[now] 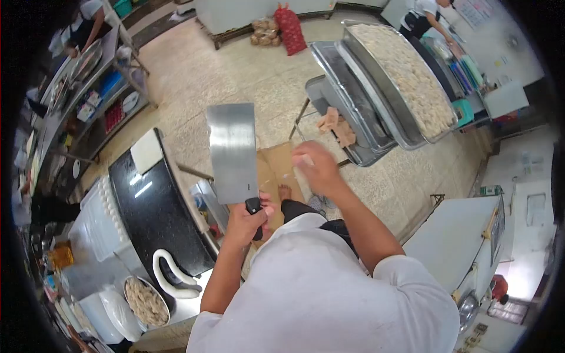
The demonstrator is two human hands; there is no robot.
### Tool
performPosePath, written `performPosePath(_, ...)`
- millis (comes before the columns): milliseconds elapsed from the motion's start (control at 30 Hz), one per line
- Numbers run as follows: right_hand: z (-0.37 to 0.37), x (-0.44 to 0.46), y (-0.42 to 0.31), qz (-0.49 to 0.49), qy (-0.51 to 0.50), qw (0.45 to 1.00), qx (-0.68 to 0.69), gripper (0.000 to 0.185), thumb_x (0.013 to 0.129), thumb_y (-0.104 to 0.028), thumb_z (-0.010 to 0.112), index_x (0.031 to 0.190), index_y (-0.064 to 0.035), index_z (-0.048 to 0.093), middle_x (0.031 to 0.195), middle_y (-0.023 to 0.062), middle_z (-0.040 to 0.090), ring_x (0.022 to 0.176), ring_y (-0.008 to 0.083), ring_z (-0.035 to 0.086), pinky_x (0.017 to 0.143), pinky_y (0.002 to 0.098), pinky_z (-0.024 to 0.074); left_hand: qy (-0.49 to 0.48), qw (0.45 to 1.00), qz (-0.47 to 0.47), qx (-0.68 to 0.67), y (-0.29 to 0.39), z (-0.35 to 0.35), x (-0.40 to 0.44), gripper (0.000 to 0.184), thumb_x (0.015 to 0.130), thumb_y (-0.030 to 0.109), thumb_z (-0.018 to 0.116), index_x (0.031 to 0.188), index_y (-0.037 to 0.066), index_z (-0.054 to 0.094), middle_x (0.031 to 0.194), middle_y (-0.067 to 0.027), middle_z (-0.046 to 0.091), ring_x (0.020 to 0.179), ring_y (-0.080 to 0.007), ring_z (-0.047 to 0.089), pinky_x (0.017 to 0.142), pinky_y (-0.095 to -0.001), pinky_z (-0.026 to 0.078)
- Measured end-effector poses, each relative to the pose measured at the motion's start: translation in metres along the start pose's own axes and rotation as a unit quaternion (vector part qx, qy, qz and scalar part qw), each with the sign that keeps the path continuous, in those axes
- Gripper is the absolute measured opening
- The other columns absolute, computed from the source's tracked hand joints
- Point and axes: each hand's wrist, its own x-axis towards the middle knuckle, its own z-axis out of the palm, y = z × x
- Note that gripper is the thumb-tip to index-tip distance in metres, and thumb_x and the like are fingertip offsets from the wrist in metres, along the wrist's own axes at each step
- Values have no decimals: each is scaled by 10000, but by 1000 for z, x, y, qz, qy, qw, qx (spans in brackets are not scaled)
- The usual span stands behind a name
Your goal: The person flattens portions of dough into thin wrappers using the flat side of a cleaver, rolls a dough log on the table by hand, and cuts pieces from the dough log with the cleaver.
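Observation:
My left hand (pixel 250 220) is wrapped round the black handle of a wide metal cleaver (pixel 233 156), whose blade points away from me, broad side facing up. To the right, my right hand (pixel 318 169) is raised over the floor, apart from the cleaver; its fingers are blurred by motion. On the black worktop (pixel 159 194) at the left lie a white slab (pixel 146 152) and, at its near end, a bent white roll of dough (pixel 163 276). Small white pieces (pixel 110 206) stand in a row along the far side of the worktop.
Large metal trays (pixel 353 94) stand at the right, the top one full of pale food (pixel 406 76). A bowl of filling (pixel 146 301) sits at lower left. A red sack (pixel 289 32) is on the floor ahead. Other people work at upper left and upper right.

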Motion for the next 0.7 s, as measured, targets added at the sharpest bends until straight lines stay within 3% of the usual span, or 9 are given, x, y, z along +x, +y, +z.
performPosePath(33, -22, -11, 17, 56, 52, 993, -86, 163, 949, -165, 642, 967, -4, 663, 980, 165, 682, 909, 316, 671, 814, 397, 525, -6, 1000, 1, 2, 0, 3, 2, 397, 872, 91, 773, 1198, -16, 576, 866, -91, 680, 652, -134, 621, 558, -278, 512)
performPosePath(100, -55, -28, 37, 174, 104, 976, -77, 156, 937, -158, 643, 966, -9, 676, 953, 167, 694, 889, 346, 678, 794, 413, 528, 3, 1000, -4, 29, -5, 4, 6, 407, 860, 69, 777, 1204, -14, 576, 863, -94, 685, 643, -121, 613, 554, -266, 510)
performPosePath(133, -67, -41, 47, 178, 106, 975, -77, 156, 937, -158, 643, 966, -9, 676, 953, 167, 694, 889, 346, 678, 794, 413, 528, 0, 999, -8, 31, -10, 1, 7, 407, 860, 69, 777, 1204, -14, 576, 863, -94, 685, 643, -121, 613, 554, -266, 510)
performPosePath(200, -81, -68, 68, 295, 0, 949, -108, 170, 925, -172, 655, 967, -11, 686, 938, 176, 699, 873, 372, 682, 784, 423, 534, -1, 999, 16, 48, -18, -9, 13, 402, 872, 93, 774, 1208, -7, 577, 853, -85, 678, 622, -120, 605, 549, -262, 506)
performPosePath(300, -82, -108, 117, 337, 0, 925, -174, 181, 916, -195, 671, 960, -22, 702, 944, 194, 700, 902, 392, 681, 793, 444, 533, 40, 997, 23, 62, -13, -8, 17, 396, 889, 127, 773, 1211, 3, 579, 826, -74, 666, 588, -122, 595, 533, -257, 494)
performPosePath(433, -80, -119, 168, 311, 40, 909, -274, 233, 903, -216, 690, 1040, -28, 696, 1061, 218, 697, 1011, 410, 661, 865, 484, 513, 110, 993, 8, 36, -11, 5, 22, 405, 903, 177, 772, 1222, 16, 582, 785, -54, 636, 560, -117, 571, 501, -257, 466)
performPosePath(500, -75, -108, 195, 261, 45, 908, -324, 348, 889, -238, 703, 1167, -31, 668, 1191, 243, 662, 1124, 434, 613, 949, 525, 471, 124, 991, -7, 40, -7, 12, 26, 392, 906, 163, 764, 1222, 9, 592, 787, -48, 635, 568, -117, 575, 517, -260, 467)
performPosePath(567, -65, -101, 219, 243, 25, 900, -361, 449, 875, -183, 718, 1264, -12, 574, 1187, 217, 655, 1071, 429, 633, 917, 546, 481, 139, 989, -22, 42, -4, 17, 31, 380, 909, 150, 756, 1223, 2, 602, 789, -42, 635, 576, -116, 580, 533, -263, 468)
performPosePath(700, -50, -92, 254, 248, 9, 876, -413, 508, 883, -110, 641, 1357, -34, 474, 1331, 246, 564, 1235, 436, 552, 997, 561, 438, 135, 989, -31, 42, -2, 25, 44, 394, 906, 161, 755, 1233, 4, 601, 791, -43, 634, 577, -118, 578, 532, -263, 460)
